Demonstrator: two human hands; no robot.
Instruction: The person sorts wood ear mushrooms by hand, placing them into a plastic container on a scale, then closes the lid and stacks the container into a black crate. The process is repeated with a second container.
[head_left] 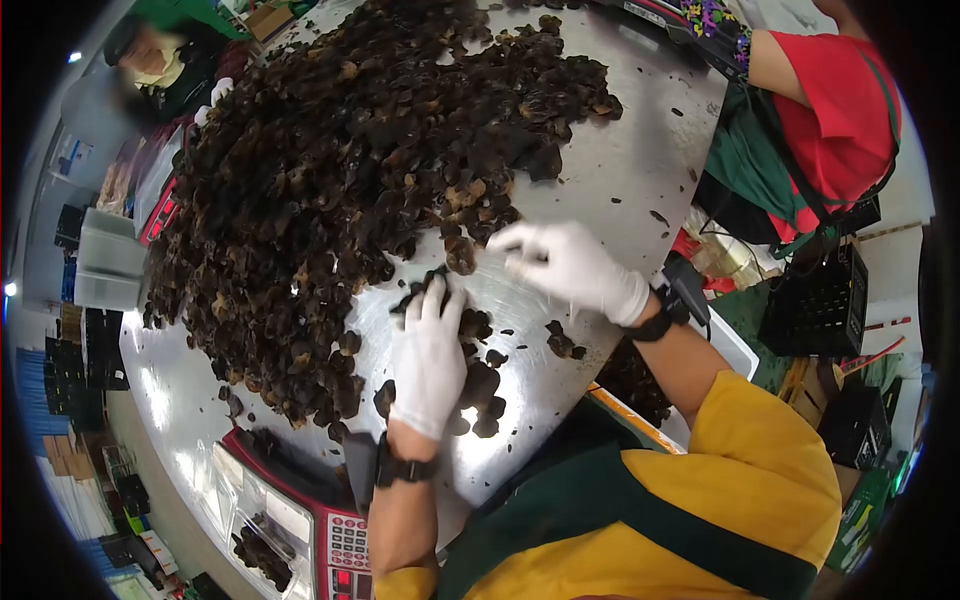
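Note:
A large heap of dark brown wood ear mushrooms (pixel 330 170) covers much of a metal table (pixel 640 150). My left hand (pixel 430 360), in a white glove, is at the near edge of the heap. Its fingers bend over a dark wood ear mushroom (pixel 412 294), partly hidden beneath them. My right hand (pixel 575 270), also gloved, hovers to the right with fingers apart and nothing visible in them. Just left of its fingertips lies a brownish wood ear mushroom (pixel 460 256). Loose wood ear pieces (pixel 482 388) lie beside my left hand, and a small cluster (pixel 565 341) sits below my right.
A red weighing scale (pixel 345 540) with wood ears in its clear tray stands at lower left. Below the table's near edge, a white bin (pixel 735 345) holds more. Co-workers stand at the right in a red shirt (pixel 835 110) and at upper left (pixel 165 75).

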